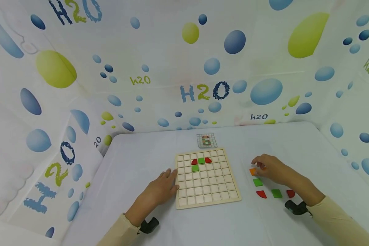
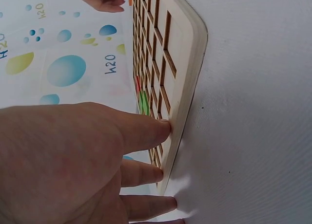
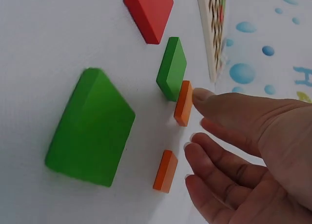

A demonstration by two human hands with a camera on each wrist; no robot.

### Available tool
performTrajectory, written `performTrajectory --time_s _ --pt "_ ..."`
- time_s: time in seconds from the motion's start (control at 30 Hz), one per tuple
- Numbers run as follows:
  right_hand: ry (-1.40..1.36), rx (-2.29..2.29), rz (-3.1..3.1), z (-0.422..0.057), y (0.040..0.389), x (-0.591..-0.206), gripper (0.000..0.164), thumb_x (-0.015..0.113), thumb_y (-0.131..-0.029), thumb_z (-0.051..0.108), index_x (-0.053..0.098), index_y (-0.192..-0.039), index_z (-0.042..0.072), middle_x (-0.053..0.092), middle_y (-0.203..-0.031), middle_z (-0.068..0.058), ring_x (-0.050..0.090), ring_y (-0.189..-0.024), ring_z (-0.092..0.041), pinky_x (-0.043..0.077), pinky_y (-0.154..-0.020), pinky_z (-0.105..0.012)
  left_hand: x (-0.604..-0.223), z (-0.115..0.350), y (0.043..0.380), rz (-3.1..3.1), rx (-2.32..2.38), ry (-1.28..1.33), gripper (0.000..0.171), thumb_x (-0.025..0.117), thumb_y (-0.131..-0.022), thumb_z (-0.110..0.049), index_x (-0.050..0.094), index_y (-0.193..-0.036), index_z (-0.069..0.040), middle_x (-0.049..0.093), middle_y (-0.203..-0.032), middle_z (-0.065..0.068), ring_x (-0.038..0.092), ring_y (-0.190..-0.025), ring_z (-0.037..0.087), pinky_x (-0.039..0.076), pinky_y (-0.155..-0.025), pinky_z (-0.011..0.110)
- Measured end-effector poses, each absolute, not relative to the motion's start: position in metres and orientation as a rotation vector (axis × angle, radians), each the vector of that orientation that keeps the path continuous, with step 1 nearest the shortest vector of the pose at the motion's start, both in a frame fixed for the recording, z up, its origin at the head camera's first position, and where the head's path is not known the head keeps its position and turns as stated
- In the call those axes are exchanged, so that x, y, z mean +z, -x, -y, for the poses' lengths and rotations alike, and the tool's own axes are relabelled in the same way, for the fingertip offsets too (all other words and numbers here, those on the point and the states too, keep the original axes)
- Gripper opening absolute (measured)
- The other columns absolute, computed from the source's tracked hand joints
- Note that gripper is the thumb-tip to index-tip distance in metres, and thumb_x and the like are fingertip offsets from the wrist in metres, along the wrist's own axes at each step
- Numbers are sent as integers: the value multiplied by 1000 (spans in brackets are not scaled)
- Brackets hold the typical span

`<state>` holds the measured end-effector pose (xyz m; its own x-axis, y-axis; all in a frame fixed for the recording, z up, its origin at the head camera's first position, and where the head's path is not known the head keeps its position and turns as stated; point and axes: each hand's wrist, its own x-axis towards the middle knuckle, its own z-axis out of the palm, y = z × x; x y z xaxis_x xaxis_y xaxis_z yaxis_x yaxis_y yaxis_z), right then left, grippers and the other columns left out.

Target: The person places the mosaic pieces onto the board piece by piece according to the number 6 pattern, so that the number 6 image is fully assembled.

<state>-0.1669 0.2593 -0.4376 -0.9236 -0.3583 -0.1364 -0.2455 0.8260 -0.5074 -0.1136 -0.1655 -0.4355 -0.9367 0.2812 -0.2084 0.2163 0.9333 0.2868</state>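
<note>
My left hand (image 1: 163,188) rests at the left edge of a wooden grid board (image 1: 209,204), its thumb and fingers stretched against the rim. On the board's upper rows lie two red quarter-round tiles (image 1: 208,160) and two green square tiles (image 1: 195,168). To the right of the board, my right hand (image 1: 273,169) hovers low over the loose tiles. Its thumb tip overlaps an orange tile (image 3: 184,103) in the right wrist view, with the other fingers loosely bent and apart from the thumb. Another orange tile (image 3: 165,171) lies near those fingertips.
Below the right hand are loose green tiles (image 1: 276,193) and red quarter-round tiles (image 1: 261,194). A small gridded pattern card (image 1: 207,140) lies beyond the board. White cloth with blue and green spots (image 1: 160,102) hangs behind the table.
</note>
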Motion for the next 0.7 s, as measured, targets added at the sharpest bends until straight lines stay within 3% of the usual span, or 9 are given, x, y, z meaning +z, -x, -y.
performTrajectory --time_s 0.7 --pt "480 -619 -2783 -250 165 -439 29 80 -93 9 71 -120 3 64 -101 -4 61 -95 -21 62 -89 -44 -439 168 116 -2830 397 -366 63 59 -109 -30 39 -161 0 37 -165 29 39 -151 49 41 -118 61"
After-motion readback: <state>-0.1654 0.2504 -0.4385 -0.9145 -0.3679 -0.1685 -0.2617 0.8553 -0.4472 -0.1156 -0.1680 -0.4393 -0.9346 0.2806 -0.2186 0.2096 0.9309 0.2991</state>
